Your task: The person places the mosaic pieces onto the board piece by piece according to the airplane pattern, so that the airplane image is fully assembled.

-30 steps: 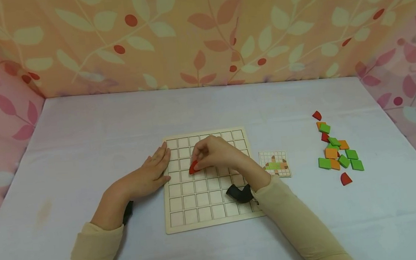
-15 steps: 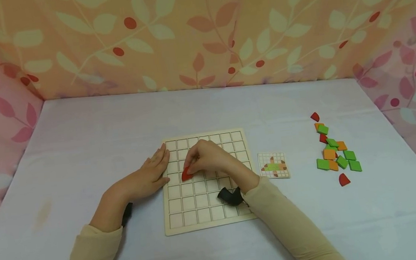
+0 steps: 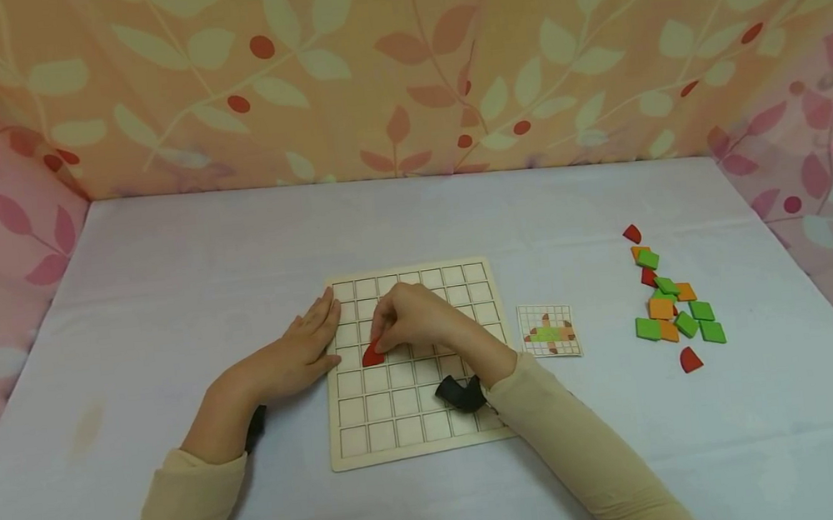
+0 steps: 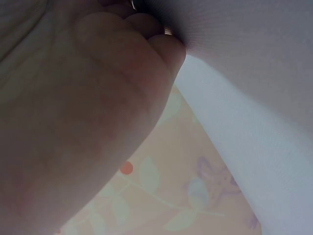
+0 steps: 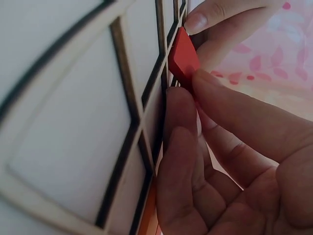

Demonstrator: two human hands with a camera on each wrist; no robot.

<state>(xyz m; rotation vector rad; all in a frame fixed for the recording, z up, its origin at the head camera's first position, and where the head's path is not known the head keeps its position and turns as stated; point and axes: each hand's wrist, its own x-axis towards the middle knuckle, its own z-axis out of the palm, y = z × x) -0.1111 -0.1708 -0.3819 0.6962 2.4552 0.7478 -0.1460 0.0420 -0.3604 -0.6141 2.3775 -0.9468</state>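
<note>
Wedge (image 3: 373, 354): red, quarter-round; at left part of board, over second column from left, fourth row from far edge.
Right hand (image 3: 418, 317): pinching the wedge between thumb and fingertips; wedge sticks out to the left and near side of the grip.
Wedge lie: no clear long axis; near side looks straight, running left to right. From the right wrist, looks tilted, one edge at the grid. Seated or not, I can't tell.
Left hand (image 3: 303, 346): grasping nothing; fingers stretched, resting at the board's left edge, thumb tip just left of the wedge.
Nearer hand: right, in contact; left close by.
Board (image 3: 380, 408): pale, flat, grid of squares; nearest thing to a container. Wedge at one square; right hand hides several others.
Card (image 3: 549, 333): printed grid with red, green, orange pattern; lies just right of the board.
Pile (image 3: 661, 309): loose green, orange and red pieces on the cloth (image 3: 205, 255), right of the card, some overlapping; one red piece at its far end, another at its near end.
</note>
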